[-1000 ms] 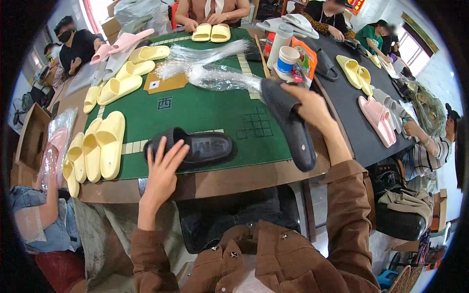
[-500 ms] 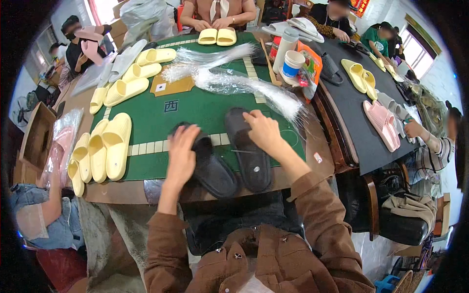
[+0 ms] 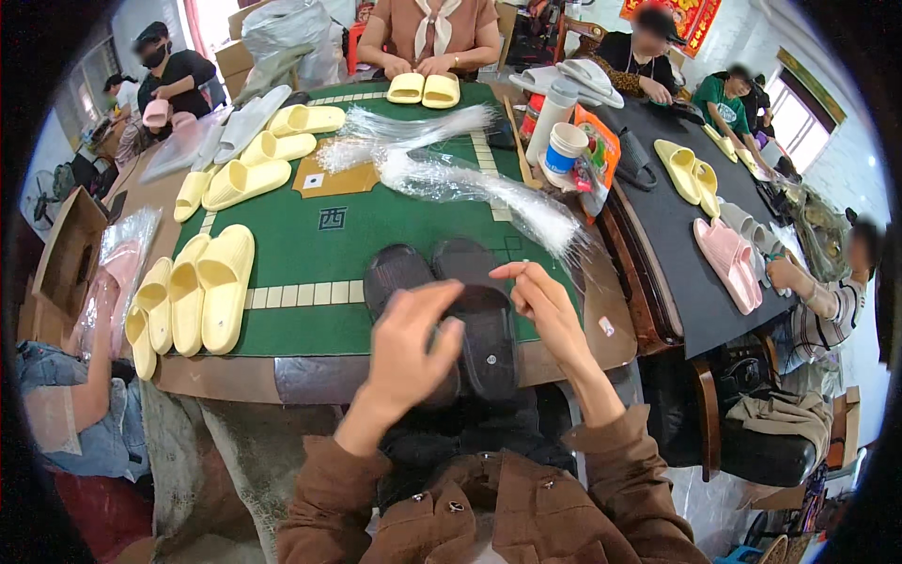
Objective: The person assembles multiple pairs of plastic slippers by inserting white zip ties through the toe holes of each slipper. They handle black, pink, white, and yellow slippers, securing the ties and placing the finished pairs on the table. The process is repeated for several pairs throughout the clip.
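**Inspector A:** Position of the work item?

**Inspector B:** A pair of black slippers [image 3: 449, 305] lies side by side, soles up, at the near edge of the green-topped bench [image 3: 310, 310], heels reaching over its brown rim toward the person.

**Inspector A:** Left hand?

**Inspector B:** The left hand [image 3: 411, 343] is over the heel end of the left slipper, back of the hand to the camera. Its fingers [image 3: 434, 299] are loosely spread and bent, not closed on anything. Whether the palm touches the sole, I cannot tell.

**Inspector A:** Right hand?

**Inspector B:** The right hand [image 3: 545, 305] is above the right slipper. Thumb and forefinger are pinched together at the tips, the other fingers curled. Anything held in the pinch is too small to make out.

**Inspector A:** Surroundings?

**Inspector B:** A heap of clear plastic bags [image 3: 451, 169] lies across the middle of the bench, well apart from the hands. Yellow slippers [image 3: 193, 291] are lined up along the left side, with more yellow pairs [image 3: 272, 150] further back. A white cup with a blue band [image 3: 566, 150] stands at the right rear corner. An adjoining dark bench [image 3: 672, 244] to the right carries pink slippers [image 3: 728, 263] and another yellow pair [image 3: 691, 171]. Other people sit round both benches.
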`<state>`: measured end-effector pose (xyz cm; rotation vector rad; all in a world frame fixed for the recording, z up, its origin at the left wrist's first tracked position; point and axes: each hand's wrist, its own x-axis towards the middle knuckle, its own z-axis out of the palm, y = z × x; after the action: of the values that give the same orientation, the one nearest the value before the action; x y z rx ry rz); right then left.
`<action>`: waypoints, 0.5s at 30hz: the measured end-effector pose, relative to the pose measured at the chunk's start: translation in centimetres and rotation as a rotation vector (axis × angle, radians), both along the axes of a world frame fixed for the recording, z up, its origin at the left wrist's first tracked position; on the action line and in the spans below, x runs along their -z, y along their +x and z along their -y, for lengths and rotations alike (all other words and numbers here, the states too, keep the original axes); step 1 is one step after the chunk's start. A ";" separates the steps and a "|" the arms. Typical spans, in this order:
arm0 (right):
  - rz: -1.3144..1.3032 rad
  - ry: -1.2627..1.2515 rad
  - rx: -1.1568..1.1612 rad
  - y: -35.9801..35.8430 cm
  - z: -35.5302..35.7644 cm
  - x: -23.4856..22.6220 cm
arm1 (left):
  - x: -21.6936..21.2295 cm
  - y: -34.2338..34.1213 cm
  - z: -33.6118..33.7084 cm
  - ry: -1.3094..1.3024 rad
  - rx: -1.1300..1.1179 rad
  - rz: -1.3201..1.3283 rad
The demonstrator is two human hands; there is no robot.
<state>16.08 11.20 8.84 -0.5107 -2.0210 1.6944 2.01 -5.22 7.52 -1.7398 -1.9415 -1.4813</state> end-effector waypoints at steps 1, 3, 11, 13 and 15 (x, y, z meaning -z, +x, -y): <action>-0.095 -0.121 -0.008 -0.4 1.8 -1.3 | -0.9 2.2 0.3 -0.109 0.075 0.271; -0.250 -0.287 0.003 -0.2 4.3 -3.3 | -2.1 5.3 -0.2 -0.213 0.229 0.544; -0.444 -0.191 0.229 4.7 2.5 -5.2 | -0.1 6.5 2.6 -0.364 0.456 0.703; -0.474 -0.158 0.286 6.6 0.7 -4.3 | -0.4 6.3 4.4 -0.370 0.332 0.437; -0.453 -0.150 0.356 8.2 -0.3 -3.7 | 0.8 5.7 6.1 -0.405 0.201 0.253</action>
<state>24.31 11.54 12.55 -0.4533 -1.4003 1.5743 7.72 -11.36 6.67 -2.0473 -2.3960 -1.5153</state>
